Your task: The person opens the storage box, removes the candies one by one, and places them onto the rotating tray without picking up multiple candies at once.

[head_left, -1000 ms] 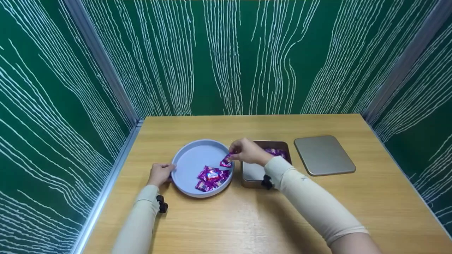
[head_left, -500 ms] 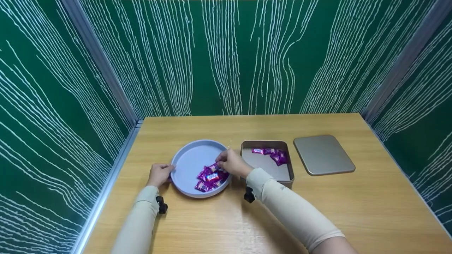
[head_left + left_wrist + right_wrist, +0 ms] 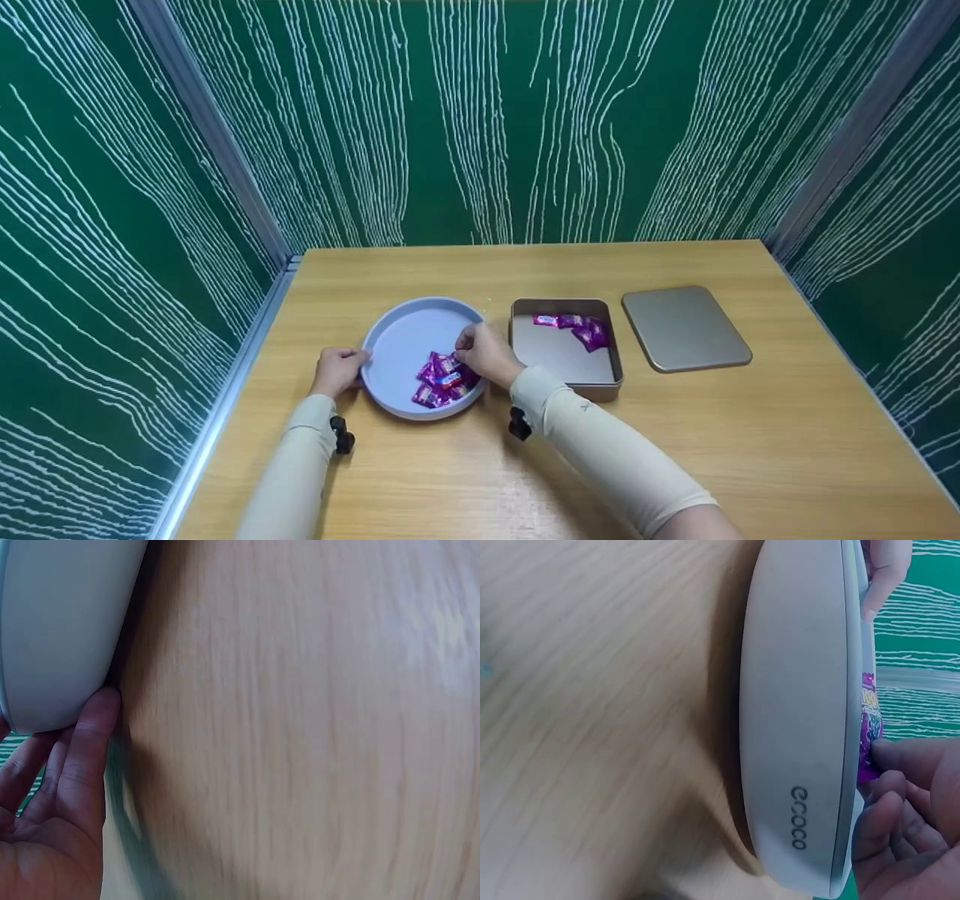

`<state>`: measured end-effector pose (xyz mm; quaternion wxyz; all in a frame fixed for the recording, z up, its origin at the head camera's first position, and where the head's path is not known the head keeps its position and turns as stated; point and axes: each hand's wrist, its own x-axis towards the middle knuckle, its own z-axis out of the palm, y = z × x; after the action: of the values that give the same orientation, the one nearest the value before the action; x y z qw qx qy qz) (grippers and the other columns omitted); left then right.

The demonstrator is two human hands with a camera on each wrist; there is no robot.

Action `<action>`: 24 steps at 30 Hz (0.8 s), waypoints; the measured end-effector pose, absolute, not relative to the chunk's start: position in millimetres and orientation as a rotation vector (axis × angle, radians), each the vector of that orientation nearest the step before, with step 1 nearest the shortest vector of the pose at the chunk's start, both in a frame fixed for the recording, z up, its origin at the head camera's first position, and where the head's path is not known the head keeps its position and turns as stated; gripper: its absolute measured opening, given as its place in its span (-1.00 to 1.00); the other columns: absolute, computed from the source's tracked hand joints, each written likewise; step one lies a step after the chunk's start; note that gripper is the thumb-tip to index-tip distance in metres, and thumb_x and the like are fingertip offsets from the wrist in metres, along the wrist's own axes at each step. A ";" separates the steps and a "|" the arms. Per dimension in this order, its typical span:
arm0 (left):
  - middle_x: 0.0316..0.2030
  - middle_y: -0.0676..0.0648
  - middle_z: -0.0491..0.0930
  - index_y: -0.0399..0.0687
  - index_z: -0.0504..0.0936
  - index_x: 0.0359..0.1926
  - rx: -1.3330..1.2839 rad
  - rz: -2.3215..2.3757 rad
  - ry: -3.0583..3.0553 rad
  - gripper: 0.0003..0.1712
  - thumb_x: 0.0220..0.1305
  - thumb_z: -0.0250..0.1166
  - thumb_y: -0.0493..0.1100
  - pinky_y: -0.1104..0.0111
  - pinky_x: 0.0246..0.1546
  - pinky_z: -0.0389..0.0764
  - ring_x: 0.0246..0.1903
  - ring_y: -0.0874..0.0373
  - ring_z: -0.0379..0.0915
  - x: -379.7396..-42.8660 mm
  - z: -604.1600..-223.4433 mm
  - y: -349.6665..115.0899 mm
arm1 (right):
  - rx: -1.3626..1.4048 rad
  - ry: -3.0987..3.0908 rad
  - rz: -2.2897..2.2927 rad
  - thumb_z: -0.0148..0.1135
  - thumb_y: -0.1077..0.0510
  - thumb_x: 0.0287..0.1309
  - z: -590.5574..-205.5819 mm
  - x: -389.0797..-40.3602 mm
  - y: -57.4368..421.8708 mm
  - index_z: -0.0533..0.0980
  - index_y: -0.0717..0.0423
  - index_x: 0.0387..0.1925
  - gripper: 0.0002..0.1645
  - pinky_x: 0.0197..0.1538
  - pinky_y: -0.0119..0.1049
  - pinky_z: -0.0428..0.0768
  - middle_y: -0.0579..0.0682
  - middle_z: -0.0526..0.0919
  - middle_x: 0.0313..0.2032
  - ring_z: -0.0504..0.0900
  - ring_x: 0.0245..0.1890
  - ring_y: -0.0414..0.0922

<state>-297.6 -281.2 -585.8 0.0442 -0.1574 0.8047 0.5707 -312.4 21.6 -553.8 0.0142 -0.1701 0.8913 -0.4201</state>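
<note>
A round pale lilac tray (image 3: 397,337) sits on the table, a heap of purple-wrapped candies (image 3: 429,394) in its near right part. My left hand (image 3: 339,370) holds the tray's left rim, thumb over the edge; in the left wrist view its fingers (image 3: 82,757) lie under the tray's side. Over the right part of the heap is my right hand (image 3: 487,352). In the right wrist view its thumb and fingertips pinch a purple candy (image 3: 868,724) just past the tray wall marked "ecoco" (image 3: 799,690). The palm side covers part of the heap from the head camera.
Right of the tray stands a square metal tin (image 3: 544,356) with several purple candies (image 3: 592,334) in its back right corner. Its flat metal lid (image 3: 686,330) lies farther right on the wooden table (image 3: 420,480). Green walls with white streaks enclose the back and sides.
My right hand has moved left and down from beside the tin to the heap, carrying a candy. The tin's inside now shows fully. My left hand stays on the tray's rim.
</note>
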 end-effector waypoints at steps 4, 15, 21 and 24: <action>-0.20 -0.19 0.77 -0.47 0.73 0.09 -0.502 1.725 2.459 -0.62 0.55 0.30 -0.18 0.38 -0.39 0.79 -0.43 0.21 0.71 -298.7 -585.2 -279.8 | -0.516 2.814 -1.279 0.52 0.37 0.18 -553.0 -312.6 21.0 0.72 0.22 -0.39 -0.91 -0.08 -0.15 0.77 0.09 0.81 -0.37 0.68 -0.35 -0.12; -0.20 -0.21 0.78 -0.44 0.75 0.09 -0.489 1.716 2.472 -0.63 0.53 0.31 -0.17 0.39 -0.40 0.78 -0.45 0.20 0.72 -300.4 -584.1 -277.2 | -0.456 2.771 -1.310 0.52 0.32 0.22 -535.6 -314.1 37.6 0.73 0.32 -0.20 -0.85 -0.01 -0.07 0.78 0.17 0.80 -0.27 0.72 -0.24 -0.01; -0.24 -0.15 0.78 -0.42 0.76 0.06 -0.492 1.696 2.469 -0.65 0.54 0.31 -0.17 0.38 -0.38 0.79 -0.43 0.21 0.71 -299.2 -582.7 -279.1 | -0.404 2.760 -1.306 0.51 0.30 0.26 -525.7 -312.4 55.8 0.73 0.33 -0.07 -0.76 -0.05 -0.13 0.77 0.16 0.80 -0.24 0.73 -0.23 -0.01; -0.26 -0.15 0.78 -0.43 0.76 0.06 -0.491 1.682 2.470 -0.66 0.54 0.31 -0.18 0.35 -0.39 0.80 -0.43 0.20 0.71 -298.5 -581.4 -280.9 | -0.367 2.784 -1.297 0.48 0.31 0.29 -521.0 -311.7 67.7 0.74 0.31 -0.06 -0.78 -0.09 -0.14 0.79 0.15 0.80 -0.24 0.74 -0.24 -0.01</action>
<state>-298.5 -280.9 -581.4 0.0568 -0.1619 0.8143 0.5545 -311.7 67.7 -521.0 0.0244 -0.1187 0.8998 -0.4192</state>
